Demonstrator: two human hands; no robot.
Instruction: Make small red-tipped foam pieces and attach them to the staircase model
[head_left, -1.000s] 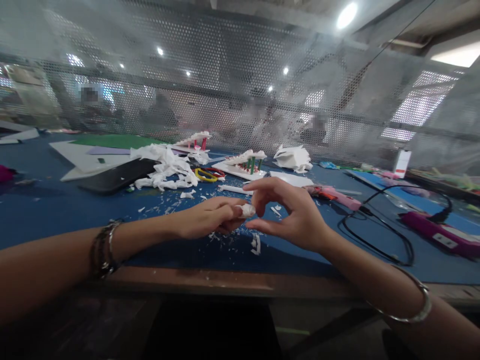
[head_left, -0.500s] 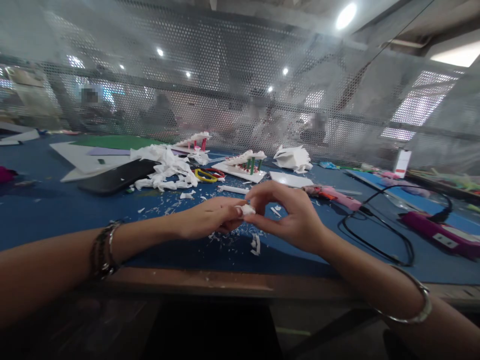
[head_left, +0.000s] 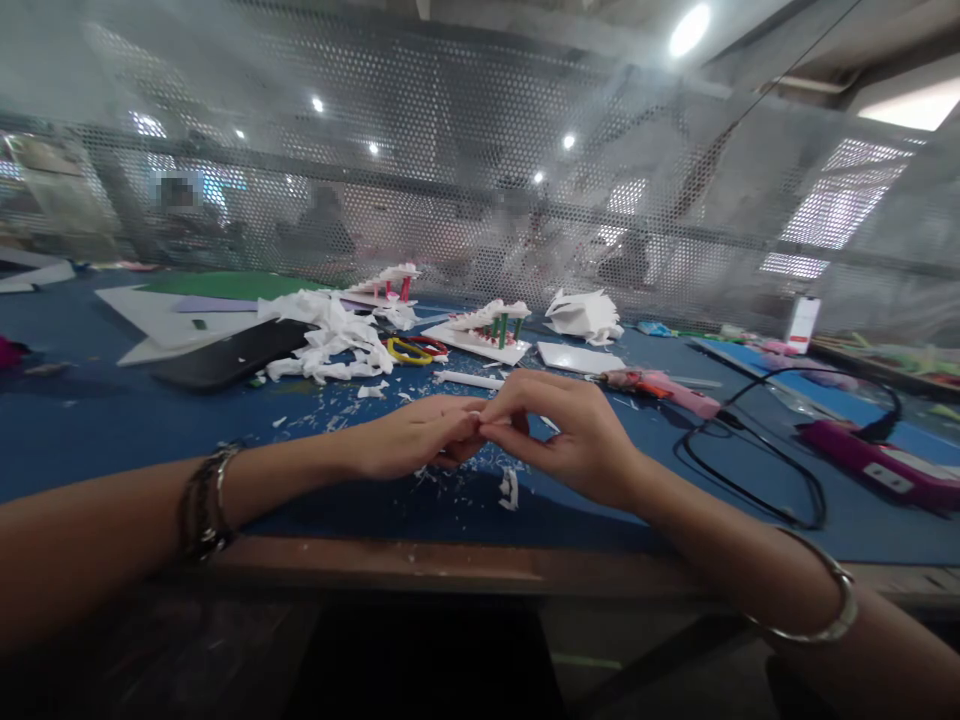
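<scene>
My left hand (head_left: 420, 437) and my right hand (head_left: 576, 435) meet fingertip to fingertip over the blue table (head_left: 112, 420). Both are closed in a pinch on a small white lump of paper, now almost wholly hidden between the fingers. Small white scraps (head_left: 510, 488) lie scattered on the table under and around the hands. Bracelets sit on both wrists.
A heap of torn white paper (head_left: 330, 335) and a black flat object (head_left: 232, 355) lie at the left. Yellow and red scissors (head_left: 416, 348), small paper models (head_left: 480, 330), a pink glue gun (head_left: 664, 388), a black cable (head_left: 750, 470) and a magenta device (head_left: 870, 460) lie further back and right. Perforated mesh stands behind.
My right hand's fingers have closed from open and spread to a pinch on the white lump held by my left hand, covering it. My left hand stayed in place.
</scene>
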